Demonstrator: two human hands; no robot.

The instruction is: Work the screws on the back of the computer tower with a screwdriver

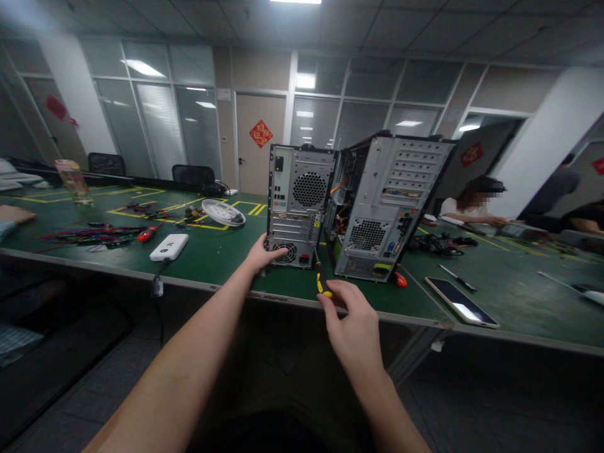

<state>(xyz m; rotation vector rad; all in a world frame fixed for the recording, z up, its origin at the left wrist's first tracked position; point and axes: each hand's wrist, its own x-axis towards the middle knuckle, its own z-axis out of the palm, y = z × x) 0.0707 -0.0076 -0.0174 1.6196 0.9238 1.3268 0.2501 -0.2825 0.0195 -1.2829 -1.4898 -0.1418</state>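
A computer case [292,217] stands upright with its back panel facing me. My left hand [262,255] is closed round its lower left edge, the thumb lying across the power supply's fan grille and the other fingers hidden behind the side. In my right hand [352,308] is a black-and-yellow screwdriver [321,277], pinched at the end of its handle. Its shaft points up to the lower right edge of the back panel, beside the red switch; whether the tip sits in a screw is too small to tell. Close on the right stands a second, opened computer case [372,207].
A smartphone [460,302], a thin dark tool [457,277] and black cables [441,242] lie right on the green table [226,261]. To the left are a white power bank [168,247], coloured wires [94,234] and a white basket [223,212]. A person [476,201] sits far right.
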